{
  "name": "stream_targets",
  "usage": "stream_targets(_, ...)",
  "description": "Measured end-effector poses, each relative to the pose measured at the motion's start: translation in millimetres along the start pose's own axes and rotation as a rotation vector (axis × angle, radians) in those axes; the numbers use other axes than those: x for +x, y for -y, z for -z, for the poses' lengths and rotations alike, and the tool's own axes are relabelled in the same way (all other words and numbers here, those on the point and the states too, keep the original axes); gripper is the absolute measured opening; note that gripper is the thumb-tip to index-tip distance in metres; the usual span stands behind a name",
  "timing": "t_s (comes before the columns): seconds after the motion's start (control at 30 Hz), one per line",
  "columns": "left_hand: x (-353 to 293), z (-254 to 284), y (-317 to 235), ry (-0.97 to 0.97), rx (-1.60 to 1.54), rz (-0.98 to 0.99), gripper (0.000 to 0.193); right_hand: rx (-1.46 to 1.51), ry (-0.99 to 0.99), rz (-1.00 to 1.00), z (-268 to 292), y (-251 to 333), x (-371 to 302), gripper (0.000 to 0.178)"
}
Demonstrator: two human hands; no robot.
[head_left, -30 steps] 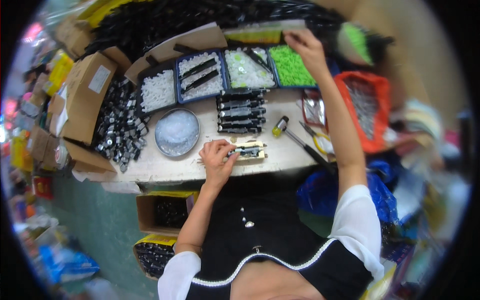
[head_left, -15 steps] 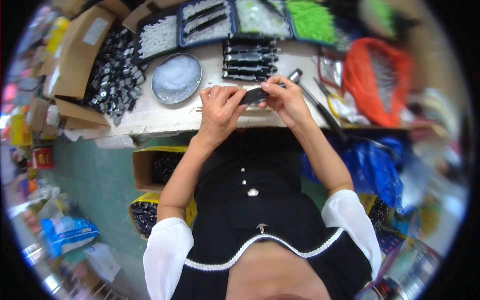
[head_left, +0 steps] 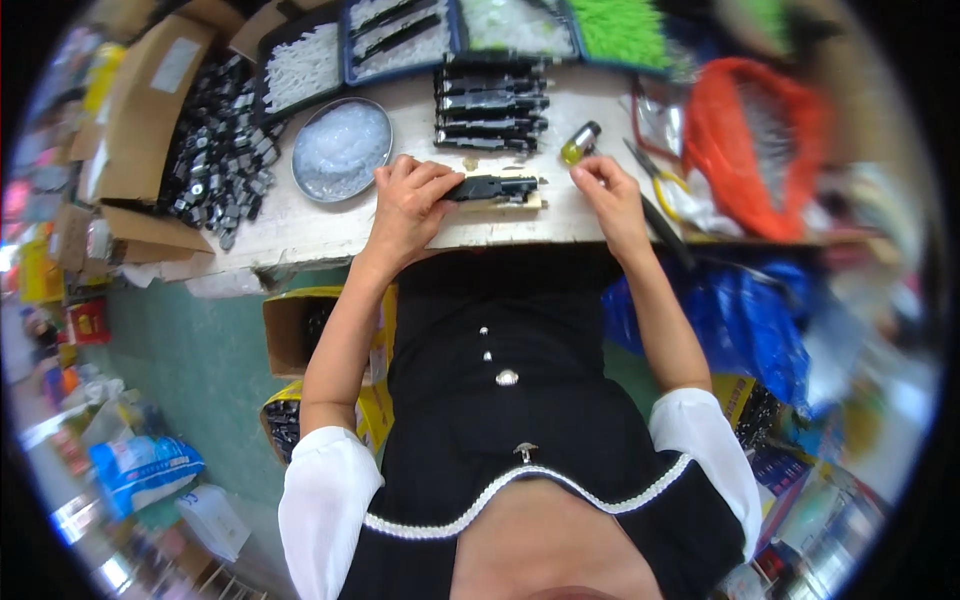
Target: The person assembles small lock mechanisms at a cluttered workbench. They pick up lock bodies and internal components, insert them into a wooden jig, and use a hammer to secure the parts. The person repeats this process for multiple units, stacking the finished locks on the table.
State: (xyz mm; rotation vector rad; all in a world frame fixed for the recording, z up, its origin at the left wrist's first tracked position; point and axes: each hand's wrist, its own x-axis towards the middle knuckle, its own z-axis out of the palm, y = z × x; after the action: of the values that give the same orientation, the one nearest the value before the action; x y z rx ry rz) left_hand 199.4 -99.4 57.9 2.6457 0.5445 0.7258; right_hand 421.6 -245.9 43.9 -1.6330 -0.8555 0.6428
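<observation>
At the table's front edge, my left hand [head_left: 412, 205] grips the left end of a black oblong part [head_left: 490, 187]. The part lies on a narrow pale block [head_left: 525, 203], and its right end shows beyond my fingers. To the right, my right hand [head_left: 612, 200] is closed around the handle of a hammer [head_left: 581, 143], whose head has a yellowish face and a dark, silvery end. My palm hides the middle of the handle. Behind the block is a stack of similar black parts [head_left: 490, 105].
A round dish [head_left: 384, 125] of pale gel stands left, beside a box [head_left: 150, 130] heaped with small metal-and-black pieces [head_left: 225, 150]. Trays along the back hold white and green [head_left: 620, 35] pieces. Yellow-handled scissors [head_left: 665, 190] and a red bag [head_left: 715, 120] are right.
The black part has gone from between both hands down onto the block, with my left hand still on it. My right hand has moved right to the hammer, whose head has turned.
</observation>
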Motion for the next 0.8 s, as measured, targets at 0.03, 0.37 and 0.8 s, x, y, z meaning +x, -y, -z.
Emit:
stream_targets(0.03,1,0,1,0.008,-0.001,0.001,0.035,-0.004,-0.002,0.004,1,-2,-1,0.015)
stream_targets(0.37,4,8,5,0.121,-0.029,0.018,0.035,-0.107,-0.019,0.046,4,0,0,0.015)
stream_targets(0.8,4,12,5,0.174,0.041,-0.094,0.036,-0.602,-0.159,0.424,32,-2,8,0.009)
